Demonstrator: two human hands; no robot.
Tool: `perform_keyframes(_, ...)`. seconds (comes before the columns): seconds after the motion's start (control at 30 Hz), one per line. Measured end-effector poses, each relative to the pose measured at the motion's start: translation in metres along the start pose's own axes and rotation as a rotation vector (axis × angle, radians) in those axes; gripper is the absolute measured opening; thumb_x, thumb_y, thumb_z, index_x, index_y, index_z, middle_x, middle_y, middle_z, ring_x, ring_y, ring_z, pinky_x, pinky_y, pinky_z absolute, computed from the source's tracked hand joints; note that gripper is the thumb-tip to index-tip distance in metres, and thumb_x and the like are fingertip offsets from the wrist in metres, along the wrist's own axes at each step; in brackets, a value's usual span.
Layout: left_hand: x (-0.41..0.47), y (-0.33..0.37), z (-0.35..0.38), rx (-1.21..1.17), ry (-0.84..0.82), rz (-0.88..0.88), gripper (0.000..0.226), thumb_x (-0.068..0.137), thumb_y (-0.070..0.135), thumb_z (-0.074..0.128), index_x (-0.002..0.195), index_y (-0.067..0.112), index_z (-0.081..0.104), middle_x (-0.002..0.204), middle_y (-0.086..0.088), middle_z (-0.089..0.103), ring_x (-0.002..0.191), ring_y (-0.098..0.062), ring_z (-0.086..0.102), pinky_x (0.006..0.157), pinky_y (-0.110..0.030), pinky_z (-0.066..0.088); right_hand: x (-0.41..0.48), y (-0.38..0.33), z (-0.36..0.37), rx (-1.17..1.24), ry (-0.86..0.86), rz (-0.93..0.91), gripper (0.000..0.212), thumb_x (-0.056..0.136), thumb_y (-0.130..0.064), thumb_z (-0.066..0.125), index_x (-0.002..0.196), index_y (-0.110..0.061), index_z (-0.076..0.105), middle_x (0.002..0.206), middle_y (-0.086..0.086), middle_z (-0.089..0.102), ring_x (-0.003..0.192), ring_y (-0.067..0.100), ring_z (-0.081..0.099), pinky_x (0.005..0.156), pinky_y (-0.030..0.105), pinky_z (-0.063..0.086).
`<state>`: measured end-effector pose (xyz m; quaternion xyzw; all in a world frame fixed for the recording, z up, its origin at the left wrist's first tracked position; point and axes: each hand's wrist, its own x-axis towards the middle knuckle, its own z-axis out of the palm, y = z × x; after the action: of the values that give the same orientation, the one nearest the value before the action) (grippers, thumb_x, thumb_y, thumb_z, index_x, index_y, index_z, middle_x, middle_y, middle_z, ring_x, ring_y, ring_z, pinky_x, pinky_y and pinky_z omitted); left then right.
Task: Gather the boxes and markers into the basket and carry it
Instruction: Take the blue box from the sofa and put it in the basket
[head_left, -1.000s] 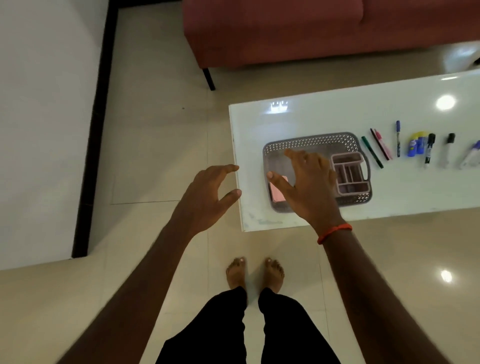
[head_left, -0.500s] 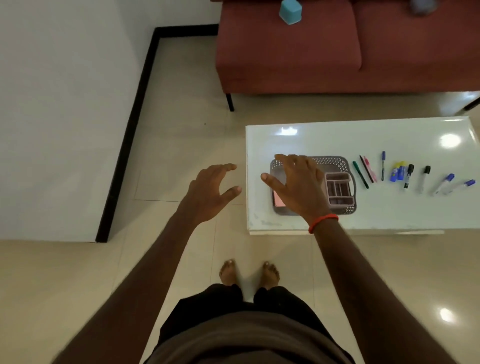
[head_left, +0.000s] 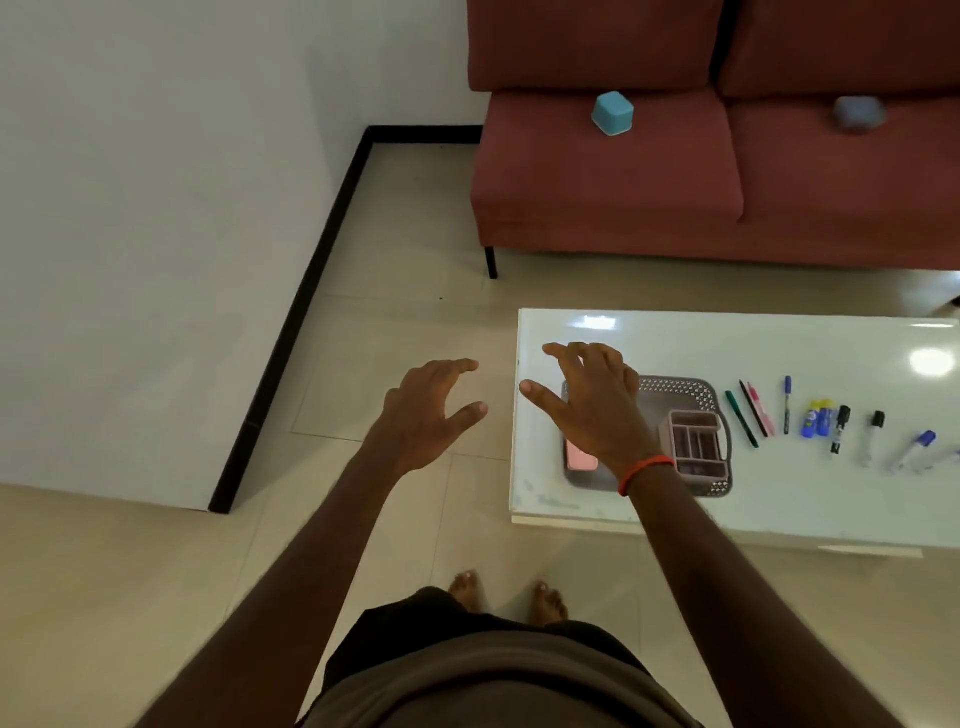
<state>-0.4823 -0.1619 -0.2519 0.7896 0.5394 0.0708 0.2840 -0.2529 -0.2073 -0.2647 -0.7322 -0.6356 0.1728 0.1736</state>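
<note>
Grey perforated basket (head_left: 680, 387) holds 1 pink divided box (head_left: 696, 448), perhaps another; left hand (head_left: 431, 415), right hand (head_left: 597, 410) spread, empty.

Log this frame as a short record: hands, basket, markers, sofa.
left hand: open, empty, over the floor
right hand: open, empty, over the basket
basket: grey, on the table; holds a divider tray and a pink box
markers: in a row on the table, right of the basket
sofa: blue box on the seat

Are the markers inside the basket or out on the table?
Out. The coloured markers lie in a row on the glossy white table, beside the grey perforated plastic basket.
</note>
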Motion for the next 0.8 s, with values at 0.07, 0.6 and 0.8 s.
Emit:
perform_keyframes(0.07, 0.001, -0.001, -0.004, -0.002, 0.021, -0.015, 0.064, 0.089, 0.062, 0.05, 0.146, 0.034, 0.041, 0.154, 0.007, 0.043, 0.14, -0.022, 0.039, 0.112, -0.054, 0.034, 0.004, -0.005, -0.001, 0.006, -0.011, -0.009, 0.077, 0.084, -0.077, 0.032, 0.141, -0.029, 0.047, 0.144, 0.002, 0.049, 0.14, 0.027, 0.032, 0.11, 0.047, 0.025)
perform_keyframes(0.6, 0.037, -0.083, -0.08, -0.047, 0.051, 0.055, 0.074, 0.085, 0.078, 0.039, 0.146, 0.035, 0.04, 0.153, 0.006, 0.044, 0.14, -0.022, 0.041, 0.111, -0.06, 0.035, 0.052, -0.102, 0.025, -0.005, 0.046, 0.021, 0.079, 0.082, -0.08, 0.033, 0.141, -0.029, 0.047, 0.141, -0.001, 0.051, 0.139, 0.024, 0.033, 0.109, 0.043, 0.025)
perform_keyframes(0.8, 0.056, -0.13, -0.118, -0.032, 0.017, 0.105, 0.083, 0.08, 0.084, 0.032, 0.146, 0.035, 0.04, 0.154, 0.006, 0.044, 0.141, -0.022, 0.04, 0.111, -0.059, 0.035, 0.07, -0.153, 0.052, 0.011, 0.086, 0.069, 0.062, 0.091, -0.066, 0.051, 0.14, -0.029, 0.049, 0.14, -0.001, 0.051, 0.139, 0.022, 0.032, 0.11, 0.041, 0.023)
